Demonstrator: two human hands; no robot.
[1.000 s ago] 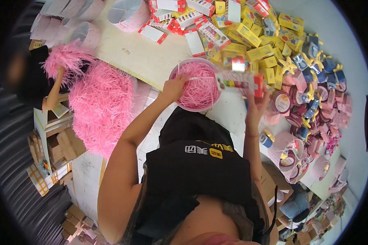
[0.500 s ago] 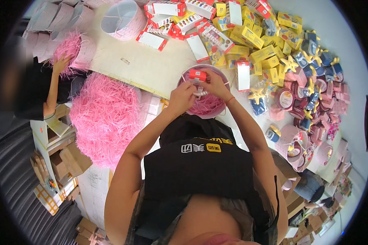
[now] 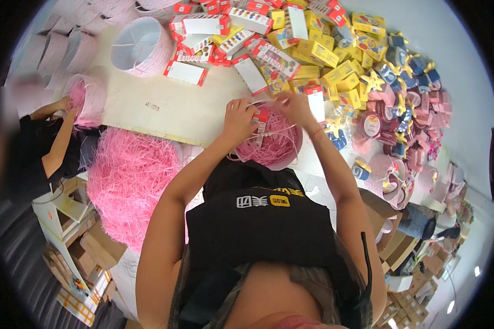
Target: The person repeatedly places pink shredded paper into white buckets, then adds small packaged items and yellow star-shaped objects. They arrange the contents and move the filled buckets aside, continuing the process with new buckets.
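A pink bucket [image 3: 296, 152] with pale cords stands at the near edge of the table, filled with pink paper shred [image 3: 280, 137]. Inside it, toward the left, a red and white box [image 3: 260, 128] rests on the shred. My left hand [image 3: 240, 122] reaches over the bucket's left rim, its fingers closed at the red end of that box. At the far right rim is my right hand [image 3: 295, 111]. Its fingers are bent near the rim and a pale cord, smeared by motion, so what they hold cannot be made out.
Red and white boxes [image 3: 206, 24] and yellow boxes [image 3: 318, 54] are heaped beyond the bucket. Rightward lie round pink tubs [image 3: 369, 125] and starfish-topped blue items [image 3: 339, 137]. Left are an unfilled bucket [image 3: 142, 46], a shred heap [image 3: 134, 186] and a co-worker's arm [image 3: 60, 148] at another bucket.
The red and white box has gone from between both hands down into the bucket. My right hand has moved off it to the far rim. The co-worker now has both hands at their bucket.
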